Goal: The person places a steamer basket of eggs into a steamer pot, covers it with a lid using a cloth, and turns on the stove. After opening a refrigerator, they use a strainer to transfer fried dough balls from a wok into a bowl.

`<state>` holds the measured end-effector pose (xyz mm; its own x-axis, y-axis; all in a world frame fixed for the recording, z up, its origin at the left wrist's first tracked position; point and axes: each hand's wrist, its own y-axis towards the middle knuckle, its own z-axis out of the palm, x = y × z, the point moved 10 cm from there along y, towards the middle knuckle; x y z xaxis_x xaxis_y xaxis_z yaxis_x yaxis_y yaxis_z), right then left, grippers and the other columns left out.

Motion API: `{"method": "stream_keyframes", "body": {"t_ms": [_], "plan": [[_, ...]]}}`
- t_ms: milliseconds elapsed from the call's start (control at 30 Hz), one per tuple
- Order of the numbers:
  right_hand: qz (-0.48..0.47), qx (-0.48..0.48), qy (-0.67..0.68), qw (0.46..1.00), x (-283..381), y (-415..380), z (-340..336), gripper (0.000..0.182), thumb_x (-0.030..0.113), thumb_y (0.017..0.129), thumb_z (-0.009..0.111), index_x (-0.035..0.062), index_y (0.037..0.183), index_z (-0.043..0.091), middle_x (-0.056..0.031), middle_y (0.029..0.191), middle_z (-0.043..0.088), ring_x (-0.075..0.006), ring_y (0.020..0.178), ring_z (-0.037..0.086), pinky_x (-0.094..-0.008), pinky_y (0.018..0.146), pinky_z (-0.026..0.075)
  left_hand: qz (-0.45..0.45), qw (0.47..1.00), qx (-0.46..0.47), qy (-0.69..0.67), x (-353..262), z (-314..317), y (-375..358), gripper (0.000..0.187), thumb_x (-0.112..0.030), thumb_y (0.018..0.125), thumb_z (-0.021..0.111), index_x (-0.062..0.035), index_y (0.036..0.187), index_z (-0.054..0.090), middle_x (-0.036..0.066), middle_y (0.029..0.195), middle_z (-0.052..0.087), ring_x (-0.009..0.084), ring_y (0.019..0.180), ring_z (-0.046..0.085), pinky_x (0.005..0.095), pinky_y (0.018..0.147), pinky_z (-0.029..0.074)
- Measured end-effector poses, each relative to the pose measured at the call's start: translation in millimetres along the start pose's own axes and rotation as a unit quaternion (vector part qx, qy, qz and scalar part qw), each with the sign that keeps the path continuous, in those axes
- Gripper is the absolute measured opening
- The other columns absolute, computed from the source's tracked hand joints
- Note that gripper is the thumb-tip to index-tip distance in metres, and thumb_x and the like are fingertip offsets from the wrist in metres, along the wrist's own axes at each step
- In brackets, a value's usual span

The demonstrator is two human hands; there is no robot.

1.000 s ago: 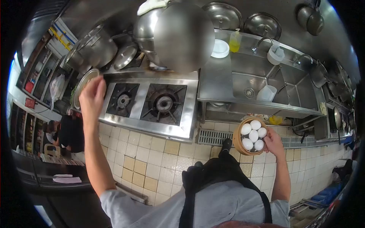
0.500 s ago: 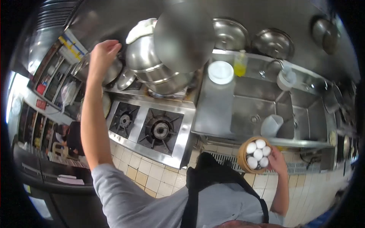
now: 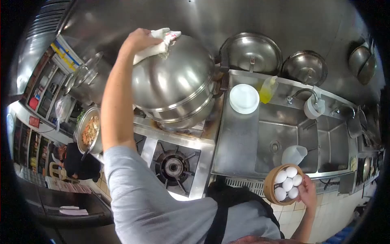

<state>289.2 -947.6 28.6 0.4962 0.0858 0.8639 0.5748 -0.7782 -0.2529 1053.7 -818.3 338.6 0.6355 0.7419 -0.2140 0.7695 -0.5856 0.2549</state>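
Far left, left hand (image 3: 141, 39) clamps cloth (image 3: 155, 49) atop lid (image 3: 178, 71). Near right, right hand (image 3: 308, 192) grips basket (image 3: 269, 188); its eggs (image 3: 287, 184) apparently call for level handling.

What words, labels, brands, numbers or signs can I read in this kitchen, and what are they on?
No text can be read.
Red marks on the crumpled white cloth at the left hand: too small to read.
Small red rectangular panel at the picture's left: too blurred to tell.
Clear bottle of yellow liquid: no lettering I can make out.
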Motion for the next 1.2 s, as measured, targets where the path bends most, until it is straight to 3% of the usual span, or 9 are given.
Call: {"method": "stream_keyframes", "body": {"t_ms": [100, 233, 367, 467, 700, 800, 967, 1067, 1200], "plan": [[-0.003, -0.007, -0.045, 0.999, 38, 15, 6, 0.037, 0.003, 0.097, 0.053, 0.0011, 0.134, 0.056, -0.0056, 0.080, 0.065, -0.0086, 0.047, 0.057, -0.0241, 0.036, 0.044, 0.007, 1.000, 0.018, -0.007, -15, -7, -6, 0.077, -0.045, 0.067, 0.082, -0.0007, 0.129, 0.068, 0.021, 0.125, 0.070, 0.0311, 0.118, 0.067, 0.0375, 0.104, 0.051], [-0.023, -0.038, -0.033, 0.998, 86, 31, 9, 0.036, 0.002, 0.096, 0.054, 0.0011, 0.132, 0.059, -0.0046, 0.080, 0.066, -0.0080, 0.046, 0.057, -0.0236, 0.036, 0.044, 0.043, 0.992, -0.117, -0.026, 9, -24, 8, 0.069, -0.044, 0.069, 0.081, 0.0002, 0.121, 0.072, 0.018, 0.110, 0.075, 0.0297, 0.103, 0.073, 0.0373, 0.095, 0.055], [-0.115, -0.036, -0.073, 0.990, 123, 66, -3, 0.041, 0.003, 0.093, 0.055, -0.0012, 0.134, 0.058, -0.0030, 0.086, 0.069, -0.0059, 0.053, 0.058, -0.0220, 0.044, 0.046, 0.067, 0.977, -0.069, -0.192, 54, -95, 0, 0.045, -0.033, 0.092, 0.075, 0.0001, 0.122, 0.071, 0.007, 0.102, 0.075, 0.0160, 0.080, 0.071, 0.0299, 0.073, 0.058], [-0.040, -0.011, -0.079, 0.996, 208, 82, 13, 0.043, 0.010, 0.093, 0.058, -0.0018, 0.134, 0.060, -0.0009, 0.087, 0.071, -0.0042, 0.054, 0.055, -0.0209, 0.051, 0.048, 0.042, 0.959, -0.137, -0.245, 135, -178, -19, 0.046, -0.035, 0.096, 0.071, -0.0036, 0.129, 0.068, 0.009, 0.107, 0.073, 0.0144, 0.087, 0.071, 0.0286, 0.074, 0.059], [-0.183, 0.070, -0.109, 0.975, 328, 166, 64, 0.047, 0.019, 0.094, 0.062, -0.0004, 0.137, 0.055, -0.0058, 0.100, 0.069, -0.0057, 0.060, 0.060, -0.0206, 0.041, 0.041, -0.044, 0.949, -0.265, -0.163, 318, -290, -128, 0.046, -0.036, 0.101, 0.065, -0.0063, 0.135, 0.065, 0.009, 0.115, 0.072, 0.0139, 0.096, 0.070, 0.0258, 0.084, 0.056], [-0.237, 0.136, -0.131, 0.953, 402, 191, 131, 0.044, 0.019, 0.096, 0.059, 0.0001, 0.135, 0.056, -0.0048, 0.097, 0.070, -0.0053, 0.054, 0.059, -0.0195, 0.038, 0.043, -0.023, 0.958, -0.282, -0.053, 366, -306, -191, 0.047, -0.036, 0.100, 0.066, -0.0013, 0.131, 0.067, 0.009, 0.112, 0.072, 0.0128, 0.098, 0.066, 0.0254, 0.085, 0.051], [-0.277, 0.216, -0.156, 0.923, 478, 233, 249, 0.039, 0.027, 0.101, 0.055, 0.0020, 0.131, 0.058, -0.0026, 0.078, 0.066, -0.0063, 0.045, 0.054, -0.0204, 0.038, 0.044, -0.145, 0.942, -0.297, -0.056, 411, -289, -297, 0.047, -0.031, 0.099, 0.068, 0.0025, 0.132, 0.065, 0.008, 0.114, 0.071, 0.0131, 0.097, 0.065, 0.0252, 0.087, 0.050], [-0.244, 0.304, -0.150, 0.908, 484, 267, 323, 0.038, 0.009, 0.092, 0.050, -0.0009, 0.127, 0.058, -0.0039, 0.072, 0.063, -0.0085, 0.047, 0.055, -0.0242, 0.038, 0.043, -0.190, 0.933, -0.295, -0.081, 433, -281, -341, 0.047, -0.030, 0.099, 0.069, 0.0031, 0.133, 0.065, 0.008, 0.113, 0.072, 0.0126, 0.097, 0.065, 0.0248, 0.086, 0.050], [-0.233, 0.355, -0.180, 0.887, 464, 315, 405, 0.031, 0.009, 0.086, 0.053, -0.0069, 0.112, 0.057, -0.0093, 0.068, 0.062, -0.0150, 0.047, 0.060, -0.0295, 0.040, 0.048, -0.259, 0.913, -0.297, -0.106, 438, -268, -382, 0.047, -0.027, 0.098, 0.069, 0.0036, 0.134, 0.064, 0.009, 0.112, 0.073, 0.0130, 0.095, 0.066, 0.0251, 0.084, 0.051]]}}
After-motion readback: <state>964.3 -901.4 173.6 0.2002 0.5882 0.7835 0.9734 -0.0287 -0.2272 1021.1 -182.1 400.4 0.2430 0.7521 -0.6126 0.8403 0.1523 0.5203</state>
